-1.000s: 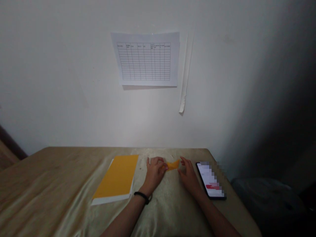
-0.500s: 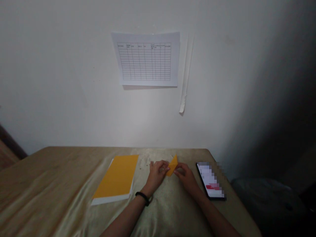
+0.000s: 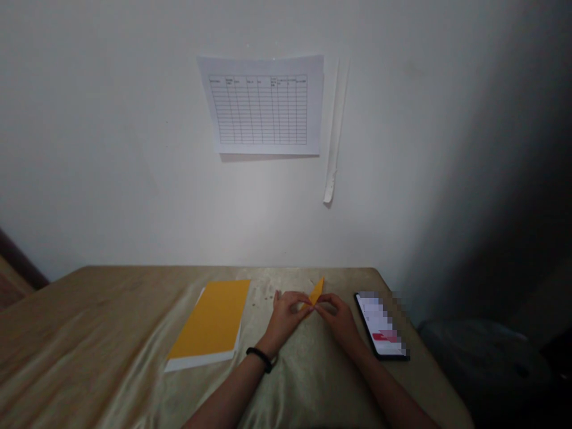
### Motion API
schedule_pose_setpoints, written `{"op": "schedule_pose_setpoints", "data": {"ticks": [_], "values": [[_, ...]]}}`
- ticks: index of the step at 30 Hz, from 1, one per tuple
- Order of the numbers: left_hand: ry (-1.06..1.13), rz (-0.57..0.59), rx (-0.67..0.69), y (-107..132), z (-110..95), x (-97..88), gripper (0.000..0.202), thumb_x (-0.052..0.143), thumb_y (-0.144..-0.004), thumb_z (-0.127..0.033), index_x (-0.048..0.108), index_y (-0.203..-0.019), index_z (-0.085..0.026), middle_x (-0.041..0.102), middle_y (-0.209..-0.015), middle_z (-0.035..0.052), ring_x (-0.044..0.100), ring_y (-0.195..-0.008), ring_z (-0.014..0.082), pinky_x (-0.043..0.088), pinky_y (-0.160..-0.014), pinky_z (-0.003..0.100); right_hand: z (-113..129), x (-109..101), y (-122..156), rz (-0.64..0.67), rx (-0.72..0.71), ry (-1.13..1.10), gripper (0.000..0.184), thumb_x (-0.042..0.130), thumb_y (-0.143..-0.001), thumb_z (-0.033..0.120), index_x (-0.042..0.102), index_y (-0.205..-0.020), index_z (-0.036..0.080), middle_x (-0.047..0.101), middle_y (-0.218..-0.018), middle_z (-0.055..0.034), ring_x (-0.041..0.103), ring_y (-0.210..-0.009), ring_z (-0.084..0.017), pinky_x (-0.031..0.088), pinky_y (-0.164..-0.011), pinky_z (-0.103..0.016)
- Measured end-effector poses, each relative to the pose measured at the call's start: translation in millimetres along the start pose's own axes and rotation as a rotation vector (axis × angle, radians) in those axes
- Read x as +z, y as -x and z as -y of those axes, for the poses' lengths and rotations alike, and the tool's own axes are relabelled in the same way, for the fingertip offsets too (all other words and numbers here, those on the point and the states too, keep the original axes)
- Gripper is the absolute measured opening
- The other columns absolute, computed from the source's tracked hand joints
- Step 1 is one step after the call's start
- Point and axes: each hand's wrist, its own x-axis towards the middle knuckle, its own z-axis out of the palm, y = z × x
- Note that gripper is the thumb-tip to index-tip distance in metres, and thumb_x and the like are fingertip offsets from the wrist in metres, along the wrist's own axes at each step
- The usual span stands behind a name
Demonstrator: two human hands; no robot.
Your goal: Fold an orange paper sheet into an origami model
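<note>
Between my two hands is a small piece of folded yellow paper (image 3: 317,290), its pointed end rising up and to the right. My left hand (image 3: 286,313) pinches it from the left with thumb and fingers, and a black band circles that wrist. From the right, my right hand (image 3: 337,316) pinches the same paper, the thumbs nearly meeting at its middle. Fingers cover part of the lower portion, so the exact folds there are hidden.
A stack of yellow and white paper sheets (image 3: 212,319) lies left of my hands. To the right rests a phone (image 3: 379,328) with its screen lit. The cloth-covered table (image 3: 120,322) meets a wall bearing a printed grid sheet (image 3: 263,107) and a narrow white strip (image 3: 335,137).
My fingers have closed in toward each other on the folded paper. The paper looks narrower, and its tip has shifted slightly right.
</note>
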Motion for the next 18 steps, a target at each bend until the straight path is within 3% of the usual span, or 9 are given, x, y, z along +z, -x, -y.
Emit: {"op": "schedule_pose_setpoints", "data": {"ticks": [5, 8, 11, 14, 18], "values": [[0.04, 0.021, -0.042, -1.0, -0.7, -0.1, 0.016, 0.076, -0.078, -0.04, 0.077, -0.087, -0.027, 0.077, -0.102, 0.0037, 0.064, -0.108, 0.0289, -0.003, -0.118, 0.061, -1.1, 0.5, -1.0, -0.014, 0.026, -0.057, 0.03, 0.074, -0.075, 0.048, 0.07, -0.086, 0.02, 0.073, -0.093, -0.0061, 0.067, -0.096, -0.026, 0.047, -0.093, -0.04], [0.157, 0.044, -0.086, -4.3, 1.1, 1.3, 0.019, 0.076, -0.077, -0.042, 0.076, -0.086, -0.024, 0.076, -0.1, 0.0052, 0.066, -0.103, 0.0274, 0.02, -0.116, 0.056, -3.4, 1.2, -3.1, -0.057, 0.054, -0.146, 0.034, 0.078, -0.07, 0.05, 0.068, -0.081, 0.02, 0.072, -0.086, -0.0048, 0.067, -0.088, -0.025, 0.05, -0.086, -0.039], [0.332, 0.049, -0.122, -9.5, 6.0, 5.1, 0.029, 0.08, -0.071, -0.04, 0.072, -0.091, -0.02, 0.074, -0.095, 0.0064, 0.067, -0.093, 0.0232, 0.048, -0.094, 0.037, -3.0, 1.5, -4.8, -0.105, 0.091, -0.237, 0.038, 0.082, -0.063, 0.05, 0.065, -0.08, 0.02, 0.071, -0.082, -0.0032, 0.067, -0.083, -0.024, 0.052, -0.08, -0.037], [0.446, -0.005, -0.208, -13.3, 11.7, 10.0, 0.046, 0.085, -0.063, -0.033, 0.067, -0.102, -0.019, 0.071, -0.085, 0.0035, 0.067, -0.082, 0.0196, 0.051, -0.078, 0.029, -1.2, 1.3, -5.7, -0.121, 0.135, -0.324, 0.048, 0.086, -0.057, 0.049, 0.065, -0.089, 0.022, 0.073, -0.084, -0.0037, 0.069, -0.082, -0.025, 0.053, -0.078, -0.038], [0.461, 0.037, -0.237, -13.4, 16.2, 13.4, 0.037, 0.084, -0.062, -0.031, 0.07, -0.093, -0.017, 0.071, -0.086, 0.0047, 0.066, -0.083, 0.02, 0.05, -0.079, 0.029, -2.6, 0.5, -6.2, -0.071, 0.184, -0.346, 0.051, 0.086, -0.056, 0.051, 0.067, -0.093, 0.021, 0.074, -0.083, -0.0057, 0.069, -0.079, -0.026, 0.054, -0.076, -0.039]]}}
